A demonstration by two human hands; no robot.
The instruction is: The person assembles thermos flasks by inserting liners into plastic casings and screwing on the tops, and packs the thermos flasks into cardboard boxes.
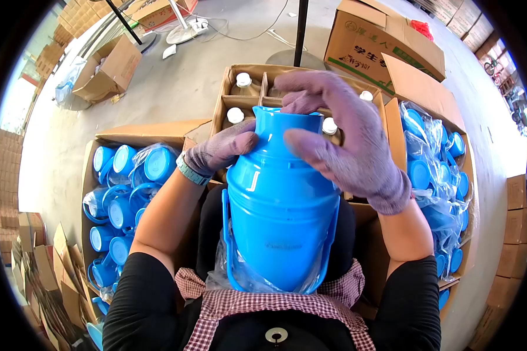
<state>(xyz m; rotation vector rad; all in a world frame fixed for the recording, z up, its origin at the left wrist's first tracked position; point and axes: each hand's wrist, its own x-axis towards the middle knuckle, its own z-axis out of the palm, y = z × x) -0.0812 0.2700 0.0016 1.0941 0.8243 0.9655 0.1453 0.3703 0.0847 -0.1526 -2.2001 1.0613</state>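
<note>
cartons crowd the seated person: on the left, an open carton of blue lidded vessels; on the right, another carton of blue vessels under crumpled clear film; straight ahead, a divided cardboard box holding white-capped bottles, partly hidden by the hands. a printed carton and a thin black pole stand beyond on the smooth grey floor.

the glossy blue jug, ringed with ridges and narrowing to a spouted neck, is upright in the lap, more clear film around its base against the checked cloth apron. the left grip, in matte purple-grey knit, is closed against its neck, thumb in front. the right grip, same glove, arches wide around the mouth; whether its fingertips touch the rim i cannot tell.
</note>
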